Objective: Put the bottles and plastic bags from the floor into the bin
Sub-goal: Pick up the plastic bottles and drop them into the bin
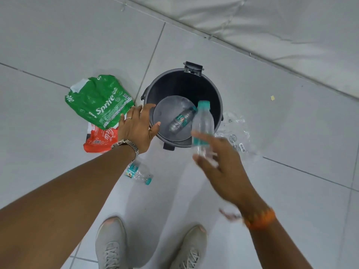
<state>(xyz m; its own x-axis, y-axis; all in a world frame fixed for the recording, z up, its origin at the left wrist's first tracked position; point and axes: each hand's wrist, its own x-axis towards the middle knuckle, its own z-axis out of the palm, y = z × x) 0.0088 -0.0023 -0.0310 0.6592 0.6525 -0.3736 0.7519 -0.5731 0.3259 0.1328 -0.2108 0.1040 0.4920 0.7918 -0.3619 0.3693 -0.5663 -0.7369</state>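
Note:
A black round bin point(219, 105) stands on the white tiled floor with one crumpled labelled bottle point(180, 119) lying in it. My right hand point(223, 167), blurred, loosely holds the bottom of a clear bottle with a teal cap point(203, 123) over the bin's near right rim. My left hand point(136, 129) is open with spread fingers at the bin's left rim. Another clear bottle point(138, 173) lies on the floor under my left wrist. A green Sprite bag point(99, 101) and a red Coca-Cola bag point(99, 138) lie left of the bin. A clear plastic bag point(235, 133) lies to its right.
My two grey shoes point(111, 245) point(191, 249) stand at the bottom of the view, near the bin. A white padded surface point(272, 26) runs along the top right. A small yellow scrap point(272, 97) lies on the tiles right of the bin.

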